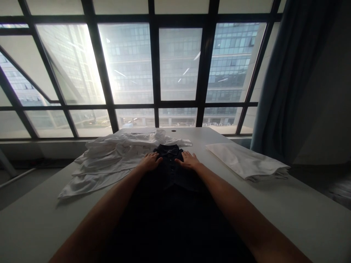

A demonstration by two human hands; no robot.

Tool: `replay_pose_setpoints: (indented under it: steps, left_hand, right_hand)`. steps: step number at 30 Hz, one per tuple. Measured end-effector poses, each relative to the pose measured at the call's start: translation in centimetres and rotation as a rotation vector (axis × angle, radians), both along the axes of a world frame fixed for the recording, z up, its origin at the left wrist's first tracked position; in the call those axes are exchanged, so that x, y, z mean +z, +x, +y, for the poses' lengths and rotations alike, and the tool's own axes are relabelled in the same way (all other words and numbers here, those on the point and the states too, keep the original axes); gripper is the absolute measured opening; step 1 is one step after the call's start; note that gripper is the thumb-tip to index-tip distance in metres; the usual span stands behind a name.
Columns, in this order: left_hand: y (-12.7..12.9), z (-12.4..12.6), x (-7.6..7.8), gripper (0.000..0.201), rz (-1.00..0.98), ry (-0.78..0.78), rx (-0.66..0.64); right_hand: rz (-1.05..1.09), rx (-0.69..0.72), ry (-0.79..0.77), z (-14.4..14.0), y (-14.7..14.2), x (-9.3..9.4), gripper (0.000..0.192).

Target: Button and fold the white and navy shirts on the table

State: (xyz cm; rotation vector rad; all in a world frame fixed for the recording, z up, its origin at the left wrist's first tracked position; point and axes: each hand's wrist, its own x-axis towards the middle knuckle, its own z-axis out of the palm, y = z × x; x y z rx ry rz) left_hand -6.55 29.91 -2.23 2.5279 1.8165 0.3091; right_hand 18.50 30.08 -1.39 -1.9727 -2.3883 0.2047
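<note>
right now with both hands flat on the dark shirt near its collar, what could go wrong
1. The loose white clothes lie right against the dark shirt beside the left hand; a sweep outward could drag them along or tangle them.
2. The shirt is very dark and backlit by the window, so creases may go unseen.
3. The right hand has bare table beside it, but a wide push might nudge the folded white stack.

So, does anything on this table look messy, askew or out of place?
Only the white garments left of the dark shirt: a rumpled, sprawling heap, while the white fabric on the right lies neatly folded. Both hands rest flat on the dark shirt.
</note>
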Motion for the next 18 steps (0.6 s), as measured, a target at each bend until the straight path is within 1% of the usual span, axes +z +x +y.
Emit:
replay_pose_setpoints:
  steps: [2, 5, 8, 10, 12, 14, 16, 18]
  left_hand:
    - [0.4, 1.3, -0.2, 0.063, -0.003, -0.006, 0.031]
    - [0.4, 2.8, -1.4, 0.070, 0.021, -0.080, 0.047]
    - [0.0, 3.5, -2.4, 0.074, 0.037, -0.107, 0.056]
    - [0.1, 3.4, -2.3, 0.074, 0.051, -0.108, 0.074]
    - [0.6, 2.5, -1.6, 0.070, 0.083, -0.082, 0.092]
    - [1.3, 0.8, -0.9, 0.065, 0.106, -0.024, 0.081]
    - [1.8, -1.7, -0.5, 0.064, 0.100, 0.024, 0.023]
    - [1.8, -4.8, -0.8, 0.068, 0.083, 0.021, -0.058]
  right_hand:
    - [0.012, -0.022, -0.010, 1.6, -0.2, -0.7, 0.091]
    - [0.041, -0.030, -0.013, 3.4, -0.1, -2.2, 0.090]
    - [0.048, -0.008, -0.018, 4.2, 0.2, -2.9, 0.093]
    - [0.041, -0.009, -0.014, 4.2, 0.2, -2.8, 0.094]
    - [0.023, -0.033, 0.011, 3.6, 0.0, -2.4, 0.090]
    - [0.002, -0.035, 0.060, 2.3, -0.2, -1.9, 0.085]
    - [0.000, -0.006, 0.098, 0.3, -0.1, -1.6, 0.084]
    - [0.012, 0.037, 0.085, -2.3, 0.3, -1.6, 0.088]
